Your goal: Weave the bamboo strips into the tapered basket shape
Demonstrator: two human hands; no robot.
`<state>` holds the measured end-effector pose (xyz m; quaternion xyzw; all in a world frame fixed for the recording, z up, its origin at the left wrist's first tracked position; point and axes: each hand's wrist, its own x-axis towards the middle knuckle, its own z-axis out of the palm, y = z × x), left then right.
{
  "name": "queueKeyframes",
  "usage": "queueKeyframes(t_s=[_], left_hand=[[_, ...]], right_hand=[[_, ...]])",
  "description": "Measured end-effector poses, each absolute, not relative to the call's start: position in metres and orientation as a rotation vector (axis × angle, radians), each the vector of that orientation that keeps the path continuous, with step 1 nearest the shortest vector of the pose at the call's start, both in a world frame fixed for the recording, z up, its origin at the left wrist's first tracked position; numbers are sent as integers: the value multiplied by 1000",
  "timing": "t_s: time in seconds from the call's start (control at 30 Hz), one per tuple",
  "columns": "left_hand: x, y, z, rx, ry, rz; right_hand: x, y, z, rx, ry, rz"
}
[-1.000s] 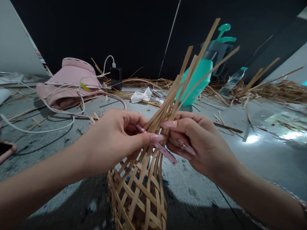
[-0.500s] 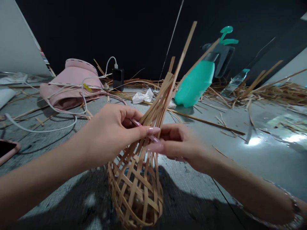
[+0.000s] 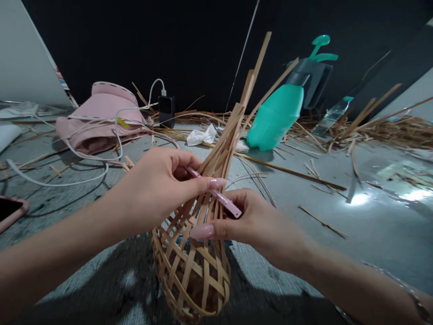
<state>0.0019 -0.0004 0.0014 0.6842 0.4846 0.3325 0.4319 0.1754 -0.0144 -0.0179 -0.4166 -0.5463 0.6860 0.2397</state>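
Note:
A half-woven basket (image 3: 189,266) of flat tan strips stands on the grey surface. Above its open lattice the loose strips (image 3: 225,146) draw together into a narrow neck and lean up to the right. My left hand (image 3: 158,180) is closed around the neck, thumb in front, fingers partly hidden behind. A slim pink bar like a hair clip (image 3: 225,201), with a small hole near its end, lies slantwise across the strips under that thumb. Lower right, my right hand (image 3: 248,219) is closed on the strips below the bar, thumb across the front; its fingertips are hidden behind the weave.
A teal spray bottle (image 3: 277,117) stands behind to the right, near a clear plastic bottle (image 3: 333,117) and scattered strips (image 3: 392,133). On the left are a pink visor hat (image 3: 104,117), a white cable (image 3: 57,184), a black power bank (image 3: 167,111) and a phone (image 3: 13,212).
My right hand has slid down the strips, uncovering the lower end of the pink bar. My left hand holds its place. The upright strip tips have shifted slightly left.

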Motion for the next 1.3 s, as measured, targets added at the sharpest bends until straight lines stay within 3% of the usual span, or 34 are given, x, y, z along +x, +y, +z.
queueKeyframes(t_s=[0.33,0.53,0.6,0.73,0.9,1.07,1.3], left_hand=[[5,1,-1,1685,1149,915],[0,3,1,1677,1155,1069],[-1,3,2,1686,1189,1132],[-4,7,0,1646,1290,1309],[-8,19,-9,1515,1318,1425],[-6,21,-13,1440,1350,1348],[-7,26,-18,1391,1368,1356]], right_hand=[[172,-18,-20,-1143,-1477,1754],[175,-10,-22,-1082,-1540,1931],[177,-7,-24,-1129,-1639,1787],[183,0,-32,-1205,-1792,1143],[188,5,-55,-895,-1784,401],[186,-3,-74,-688,-1892,429],[177,-11,-80,-769,-1850,567]])
